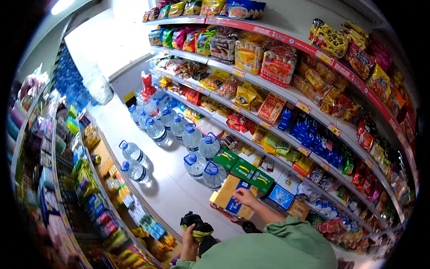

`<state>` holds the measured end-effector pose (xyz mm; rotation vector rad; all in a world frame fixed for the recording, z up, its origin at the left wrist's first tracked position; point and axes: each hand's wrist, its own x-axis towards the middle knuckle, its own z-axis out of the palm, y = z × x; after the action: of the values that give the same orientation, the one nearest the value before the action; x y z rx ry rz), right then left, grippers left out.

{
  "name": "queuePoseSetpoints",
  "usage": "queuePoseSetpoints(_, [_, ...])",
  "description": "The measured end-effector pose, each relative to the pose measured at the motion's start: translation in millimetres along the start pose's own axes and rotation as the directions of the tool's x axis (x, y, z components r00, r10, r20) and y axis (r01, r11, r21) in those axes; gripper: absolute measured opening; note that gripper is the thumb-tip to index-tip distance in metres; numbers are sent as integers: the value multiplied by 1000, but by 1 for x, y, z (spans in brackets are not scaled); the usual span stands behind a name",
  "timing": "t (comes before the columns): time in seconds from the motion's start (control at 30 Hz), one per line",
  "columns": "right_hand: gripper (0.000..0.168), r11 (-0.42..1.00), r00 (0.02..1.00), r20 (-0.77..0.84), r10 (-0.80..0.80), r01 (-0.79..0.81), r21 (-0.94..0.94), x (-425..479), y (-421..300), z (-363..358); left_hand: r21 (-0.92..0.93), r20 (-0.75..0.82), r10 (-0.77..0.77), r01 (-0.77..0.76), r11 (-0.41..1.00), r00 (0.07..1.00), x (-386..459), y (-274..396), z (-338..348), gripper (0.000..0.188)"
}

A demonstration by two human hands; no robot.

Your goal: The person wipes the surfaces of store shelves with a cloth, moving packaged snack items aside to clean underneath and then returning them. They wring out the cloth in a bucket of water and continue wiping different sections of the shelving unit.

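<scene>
My left hand [190,239] grips a black and yellow-green cloth bundle [198,227], which looks like gloves, at the lower middle. Over the gold and blue carton [231,195] is my right hand [244,197], its fingers curled at the carton's top; whether they touch it I cannot tell. Beneath this carton a reddish edge shows. Green boxes [243,169] stand just behind it, beside the lowest shelf. Large clear water bottles with blue handles [214,173] are on the floor next to the carton.
Shelves of packaged snacks and noodles [262,90] curve along the right. More shelves [90,188] line the left. Two water bottles [136,169] stand apart on the pale tiled floor [168,191]. A blue box [280,197] is right of the green boxes.
</scene>
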<state>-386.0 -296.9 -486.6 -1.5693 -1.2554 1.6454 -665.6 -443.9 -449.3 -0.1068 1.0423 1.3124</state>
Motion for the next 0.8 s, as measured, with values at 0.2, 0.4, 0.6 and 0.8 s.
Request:
queuePoseSetpoints(0.2, [21, 982, 985, -168, 48, -17, 186, -9, -35, 60, 312, 168, 83, -133, 941, 982, 35, 135, 34, 33])
queuePoseSetpoints(0.4, [29, 936, 950, -117, -289, 256, -240, -6, -86, 126, 318, 255, 60, -142, 937, 965, 75, 175, 65, 36])
queuePoseSetpoints(0.6, [31, 970, 983, -175, -50, 6, -243, 49, -41, 110, 342, 237, -70, -16, 940, 969, 121, 187, 66, 32])
queuePoseSetpoints(0.8, [22, 973, 933, -356, 51, -127, -193, 114, 46, 103, 344, 98, -89, 50, 938, 991, 182, 250, 62, 30])
